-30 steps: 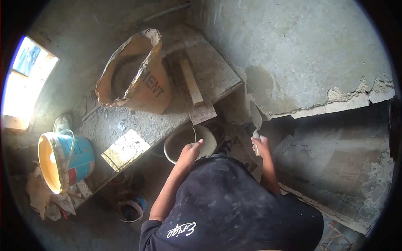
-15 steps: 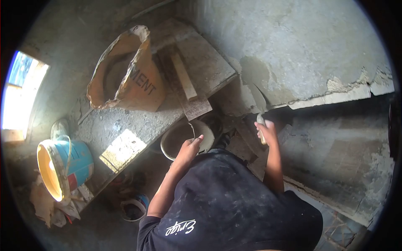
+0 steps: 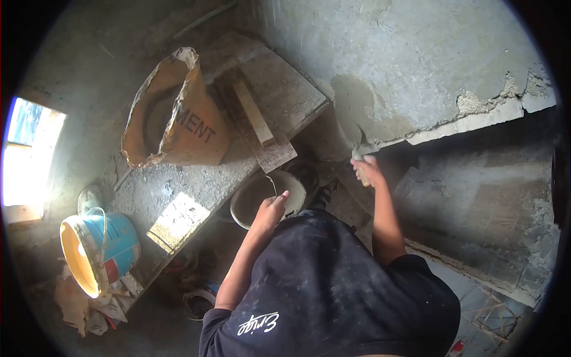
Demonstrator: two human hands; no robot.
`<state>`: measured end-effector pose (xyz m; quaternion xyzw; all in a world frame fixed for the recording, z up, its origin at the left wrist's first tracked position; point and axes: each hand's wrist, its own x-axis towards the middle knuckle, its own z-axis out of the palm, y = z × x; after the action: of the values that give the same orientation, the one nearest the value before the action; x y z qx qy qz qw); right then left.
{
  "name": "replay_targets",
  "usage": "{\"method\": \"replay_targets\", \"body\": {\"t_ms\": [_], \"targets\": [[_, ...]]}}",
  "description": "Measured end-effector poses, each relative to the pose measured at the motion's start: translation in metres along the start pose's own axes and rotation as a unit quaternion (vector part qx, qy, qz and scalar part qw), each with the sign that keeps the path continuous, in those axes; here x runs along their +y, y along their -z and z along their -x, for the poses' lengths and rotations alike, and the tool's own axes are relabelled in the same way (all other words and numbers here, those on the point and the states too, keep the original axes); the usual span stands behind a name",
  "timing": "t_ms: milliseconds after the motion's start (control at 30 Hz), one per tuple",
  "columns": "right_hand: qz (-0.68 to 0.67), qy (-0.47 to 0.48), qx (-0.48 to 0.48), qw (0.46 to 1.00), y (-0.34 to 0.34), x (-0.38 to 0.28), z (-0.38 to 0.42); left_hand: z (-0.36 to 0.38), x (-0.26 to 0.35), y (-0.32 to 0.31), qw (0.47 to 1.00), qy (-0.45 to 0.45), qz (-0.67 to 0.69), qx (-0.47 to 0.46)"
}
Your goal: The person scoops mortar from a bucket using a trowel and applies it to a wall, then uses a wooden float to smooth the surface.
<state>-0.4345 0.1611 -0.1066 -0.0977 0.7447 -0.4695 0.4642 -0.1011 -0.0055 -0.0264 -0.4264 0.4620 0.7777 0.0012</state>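
Observation:
My left hand (image 3: 270, 210) is closed around the wire handle of a bucket (image 3: 238, 207), which hangs in front of my body. Grey mortar shows inside it. My right hand (image 3: 369, 171) grips a trowel (image 3: 363, 177) by its pale handle. The trowel's blade, seen nearly edge-on, is up against the lower edge of the plastered wall (image 3: 440, 65). A darker, damp-looking patch of mortar (image 3: 360, 104) spreads over the wall just above the blade.
On the concrete slab (image 3: 172, 184) to the left stand an open cement bag (image 3: 199, 134) and a wooden float (image 3: 253, 113). A blue paint bucket (image 3: 122, 241) lies tipped at the slab's left end. Below the wall's ragged edge is a dark recess (image 3: 476, 172).
My right hand has moved slightly left and up, and the trowel blade has turned from broad side to nearly edge-on. My left hand keeps hold of the bucket; the view has shifted a little.

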Motion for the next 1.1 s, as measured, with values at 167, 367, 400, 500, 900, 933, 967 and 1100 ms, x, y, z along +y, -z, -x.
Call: {"method": "replay_targets", "body": {"t_ms": [167, 367, 400, 500, 900, 933, 967, 1100], "targets": [[-0.020, -0.025, 0.001, 0.999, -0.015, 0.030, 0.007, 0.007, -0.003, 0.002, 0.999, 0.002, 0.000, 0.039], [0.035, 0.064, 0.001, 0.997, -0.008, -0.005, 0.032, 0.008, -0.003, 0.004, 0.999, -0.001, -0.004, 0.044], [0.021, 0.075, 0.004, 0.997, -0.005, -0.011, 0.032, 0.008, -0.002, 0.004, 0.999, -0.002, -0.004, 0.042], [-0.011, 0.058, 0.017, 0.998, 0.007, -0.015, 0.023, 0.008, -0.001, 0.002, 1.000, 0.001, 0.003, 0.029], [-0.056, 0.003, -0.057, 0.997, -0.004, 0.010, 0.026, 0.010, 0.000, 0.003, 0.999, -0.010, -0.015, 0.038], [-0.059, 0.020, -0.063, 0.996, -0.001, 0.003, 0.030, 0.010, 0.000, 0.003, 0.999, -0.010, -0.017, 0.037], [-0.074, 0.035, -0.071, 0.994, 0.003, -0.004, 0.033, 0.011, 0.000, 0.003, 0.999, 0.001, -0.011, 0.035], [-0.121, 0.040, -0.095, 0.987, 0.017, -0.015, 0.023, 0.008, 0.000, 0.002, 1.000, 0.012, 0.008, 0.026]]}}
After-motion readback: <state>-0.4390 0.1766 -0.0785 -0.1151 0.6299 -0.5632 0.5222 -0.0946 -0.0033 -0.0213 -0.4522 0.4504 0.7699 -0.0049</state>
